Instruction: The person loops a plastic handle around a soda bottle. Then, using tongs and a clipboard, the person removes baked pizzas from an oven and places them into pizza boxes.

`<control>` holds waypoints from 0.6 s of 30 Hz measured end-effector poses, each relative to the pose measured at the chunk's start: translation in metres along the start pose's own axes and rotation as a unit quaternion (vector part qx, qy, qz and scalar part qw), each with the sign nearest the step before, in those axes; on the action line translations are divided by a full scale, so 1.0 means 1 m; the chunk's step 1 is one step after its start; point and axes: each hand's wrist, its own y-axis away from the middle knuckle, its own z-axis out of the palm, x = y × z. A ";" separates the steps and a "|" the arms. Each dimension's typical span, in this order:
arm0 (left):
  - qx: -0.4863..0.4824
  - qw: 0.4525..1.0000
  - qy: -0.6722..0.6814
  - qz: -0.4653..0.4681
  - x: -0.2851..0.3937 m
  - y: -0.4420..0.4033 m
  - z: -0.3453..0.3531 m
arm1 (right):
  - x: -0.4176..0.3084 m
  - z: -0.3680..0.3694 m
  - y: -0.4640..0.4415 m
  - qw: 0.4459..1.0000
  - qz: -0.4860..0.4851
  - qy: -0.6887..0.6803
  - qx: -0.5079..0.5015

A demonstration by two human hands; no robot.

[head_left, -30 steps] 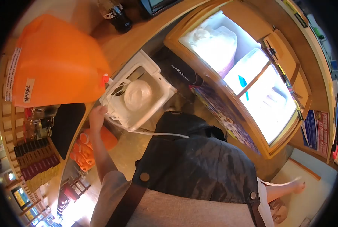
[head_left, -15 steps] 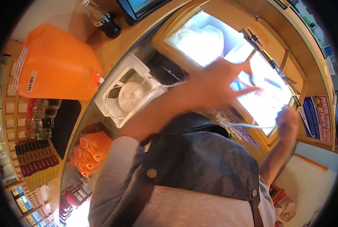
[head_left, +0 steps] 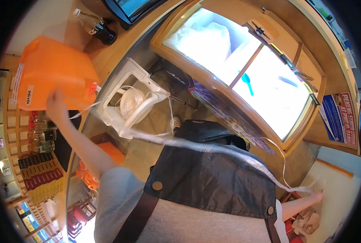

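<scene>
My left hand (head_left: 57, 99) is far out to the left, blurred, in front of an orange jerrycan (head_left: 55, 73). It looks closed, and a white plastic string (head_left: 212, 149) runs up to its wrist. Low on the right, my right hand (head_left: 317, 197) grips the string, with a thin loop curving up near the case. The slack length sweeps across my dark apron, blurred by motion. A roll of the string (head_left: 132, 101) sits inside a white plastic stool (head_left: 134, 69) that appears upturned.
Ahead on the right stands a brightly lit wooden case (head_left: 229, 87) holding a white plastic bag (head_left: 202, 38) and a blue scoop (head_left: 247, 82). A cola bottle (head_left: 101, 30) is on the counter at upper left. Orange containers (head_left: 87, 175) are below, and printed sheets (head_left: 338, 119) on the right.
My left hand has swung from over the lit case to the far left. My right hand has moved down and outward. The string now stretches wide across my front.
</scene>
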 end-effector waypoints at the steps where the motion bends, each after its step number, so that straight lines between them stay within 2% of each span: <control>1: -0.084 0.995 -0.045 -0.040 0.036 0.001 0.013 | -0.001 0.035 0.008 0.995 -0.014 0.006 -0.098; 2: -0.123 0.986 -0.097 0.061 0.083 0.002 0.032 | -0.006 0.079 0.036 0.978 -0.026 0.010 -0.206; 3: -0.097 0.986 -0.069 0.116 0.138 0.024 0.046 | -0.010 0.128 0.077 0.949 -0.032 0.027 -0.314; 4: -0.132 0.972 0.092 0.169 0.190 0.035 0.058 | -0.014 0.182 0.126 0.907 -0.036 0.063 -0.415; 5: -0.153 0.937 0.210 0.234 0.225 0.049 0.087 | -0.020 0.227 0.175 0.854 -0.016 0.158 -0.496; 6: -0.245 0.865 0.371 0.234 0.262 0.072 0.117 | -0.035 0.249 0.261 0.803 -0.103 0.174 -0.560; 8: -0.346 0.808 0.385 0.283 0.339 0.130 0.115 | -0.062 0.281 0.376 0.552 -0.313 0.162 -0.756; 9: -0.444 0.734 0.437 0.269 0.360 0.141 0.121 | -0.085 0.299 0.414 0.455 -0.292 0.276 -0.795; 10: -0.536 0.650 0.476 0.251 0.375 0.148 0.129 | -0.076 0.310 0.426 0.454 -0.437 0.116 -0.767; 11: -0.563 0.565 0.551 0.244 0.375 0.145 0.148 | -0.088 0.318 0.420 0.472 -0.351 0.177 -0.789; 12: -0.673 0.580 0.458 0.019 0.377 0.131 0.145 | -0.097 0.333 0.401 0.538 -0.224 0.308 -0.752; 13: -0.519 0.631 0.518 0.253 0.353 0.116 0.169 | -0.080 0.344 0.370 0.602 -0.385 0.097 -0.693; 14: -0.532 0.664 0.501 0.156 0.345 0.091 0.156 | -0.077 0.351 0.326 0.651 -0.335 0.144 -0.666; 15: -0.497 0.689 0.513 0.122 0.316 0.065 0.176 | -0.082 0.342 0.292 0.698 -0.223 0.178 -0.657; 16: -0.474 0.733 0.480 0.086 0.287 0.035 0.177 | -0.077 0.337 0.245 0.679 -0.173 0.150 -0.698; 17: -0.451 0.772 0.446 0.046 0.259 0.006 0.178 | -0.074 0.321 0.214 0.712 -0.132 0.157 -0.672; 18: -0.429 0.804 0.412 0.003 0.230 -0.023 0.178 | -0.074 0.302 0.182 0.716 -0.101 0.177 -0.667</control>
